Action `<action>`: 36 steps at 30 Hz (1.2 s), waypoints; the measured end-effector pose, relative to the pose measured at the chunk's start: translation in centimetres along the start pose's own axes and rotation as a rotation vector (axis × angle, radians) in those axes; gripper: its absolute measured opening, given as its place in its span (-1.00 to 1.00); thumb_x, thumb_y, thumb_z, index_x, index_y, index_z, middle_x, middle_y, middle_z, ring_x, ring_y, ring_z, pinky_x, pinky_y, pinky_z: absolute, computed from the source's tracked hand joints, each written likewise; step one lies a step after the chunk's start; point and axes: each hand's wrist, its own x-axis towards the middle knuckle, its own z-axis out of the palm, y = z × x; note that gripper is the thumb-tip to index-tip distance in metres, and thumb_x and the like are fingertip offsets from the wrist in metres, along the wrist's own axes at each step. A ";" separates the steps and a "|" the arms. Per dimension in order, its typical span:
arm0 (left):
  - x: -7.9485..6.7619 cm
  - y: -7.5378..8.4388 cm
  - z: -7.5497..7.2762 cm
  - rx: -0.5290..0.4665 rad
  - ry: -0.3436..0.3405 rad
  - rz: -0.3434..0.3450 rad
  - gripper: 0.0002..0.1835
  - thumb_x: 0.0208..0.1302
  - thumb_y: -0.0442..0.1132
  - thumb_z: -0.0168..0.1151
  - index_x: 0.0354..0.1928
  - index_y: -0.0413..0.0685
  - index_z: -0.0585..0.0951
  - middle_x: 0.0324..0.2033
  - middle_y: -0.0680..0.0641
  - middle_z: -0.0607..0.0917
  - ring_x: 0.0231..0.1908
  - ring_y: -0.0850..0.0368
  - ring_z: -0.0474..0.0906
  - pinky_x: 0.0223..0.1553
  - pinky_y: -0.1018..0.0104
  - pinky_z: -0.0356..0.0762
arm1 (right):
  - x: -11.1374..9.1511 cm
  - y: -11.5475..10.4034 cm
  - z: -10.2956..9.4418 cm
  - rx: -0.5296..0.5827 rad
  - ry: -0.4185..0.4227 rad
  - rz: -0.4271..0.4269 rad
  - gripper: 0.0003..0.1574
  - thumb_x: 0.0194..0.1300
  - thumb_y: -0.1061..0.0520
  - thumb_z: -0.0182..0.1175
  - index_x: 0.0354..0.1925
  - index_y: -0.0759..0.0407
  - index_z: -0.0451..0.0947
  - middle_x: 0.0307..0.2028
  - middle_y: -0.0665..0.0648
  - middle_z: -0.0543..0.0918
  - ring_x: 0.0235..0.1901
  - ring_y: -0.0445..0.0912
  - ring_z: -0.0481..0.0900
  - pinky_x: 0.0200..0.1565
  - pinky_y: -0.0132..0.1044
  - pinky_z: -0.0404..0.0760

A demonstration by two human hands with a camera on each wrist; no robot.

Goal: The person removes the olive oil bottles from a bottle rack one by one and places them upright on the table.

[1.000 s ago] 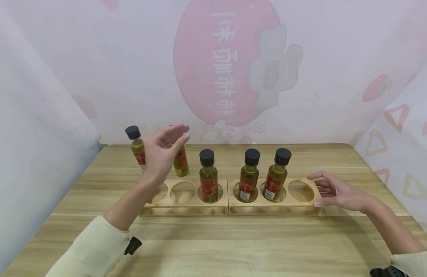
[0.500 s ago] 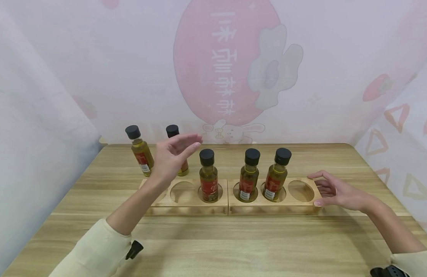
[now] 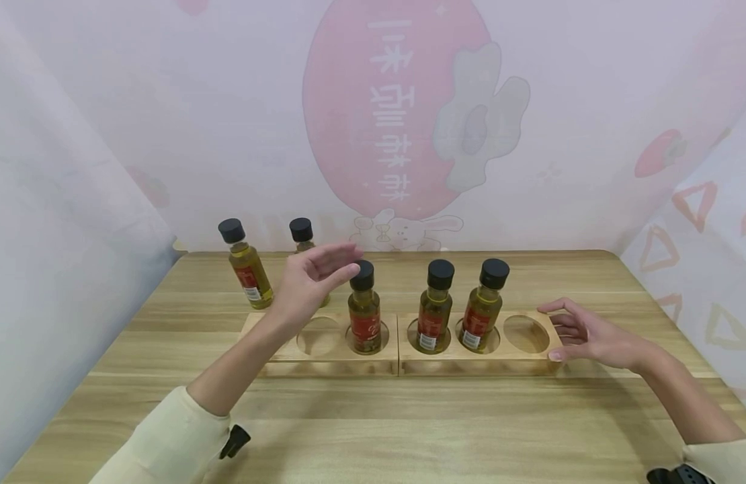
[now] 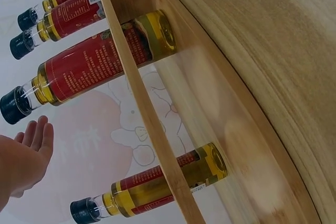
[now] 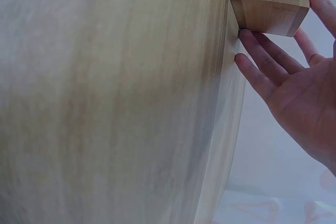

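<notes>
My left hand is raised over the left wooden bottle rack, fingers extended and thumb apart. It overlaps the black cap of an oil bottle standing in that rack's right hole; the left wrist view shows the fingertips close to that cap. At the right end of the right wooden bottle rack, my right hand holds the corners between thumb and fingers. Two oil bottles, one upright and one slightly tilted, occupy this rack's left and middle holes.
Behind the left rack, two more oil bottles stand on the wooden table: one at far left, the other partly covered by my left hand. A printed cloth hangs along the table's back edge.
My left hand has shifted rightward and slightly down, from in front of the two rear bottles toward the bottle in the left rack. The right hand stays at the rack end.
</notes>
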 end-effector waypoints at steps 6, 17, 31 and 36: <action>0.0 -0.2 0.3 -0.003 -0.048 -0.004 -0.53 0.38 -0.40 0.37 0.30 -0.26 0.59 0.19 -0.23 0.70 0.13 0.16 0.69 0.17 0.34 0.64 | 0.0 0.1 -0.1 -0.008 0.007 -0.025 -0.16 0.32 0.29 0.40 0.40 0.35 0.19 0.37 0.66 0.30 0.34 0.21 0.45 0.16 -0.54 0.51; -0.1 -0.4 0.9 -0.043 -0.100 0.048 -0.54 0.33 -0.50 0.37 0.27 -0.31 0.60 0.13 -0.22 0.73 0.08 0.09 0.73 0.11 0.28 0.70 | 0.1 0.0 0.0 0.004 -0.002 -0.008 -0.16 0.32 0.26 0.41 0.40 0.33 0.18 0.37 0.64 0.32 0.33 0.03 0.47 0.16 -0.53 0.50; -0.1 -0.6 1.1 -0.090 -0.112 0.051 -0.54 0.34 -0.56 0.32 0.27 -0.38 0.58 0.12 -0.33 0.71 0.09 0.10 0.73 0.16 0.24 0.67 | -0.1 0.1 -0.1 0.005 -0.001 -0.009 -0.17 0.33 0.27 0.40 0.40 0.32 0.19 0.35 0.63 0.36 0.27 -0.23 0.49 0.15 -0.52 0.52; -0.1 -0.6 1.1 -0.098 -0.111 0.044 -0.55 0.35 -0.56 0.31 0.27 -0.38 0.57 0.12 -0.33 0.71 0.09 0.10 0.73 0.16 0.24 0.67 | 0.0 0.2 0.0 0.024 -0.001 -0.011 -0.17 0.32 0.28 0.40 0.40 0.32 0.19 0.35 0.64 0.35 0.21 -0.46 0.44 0.15 -0.53 0.52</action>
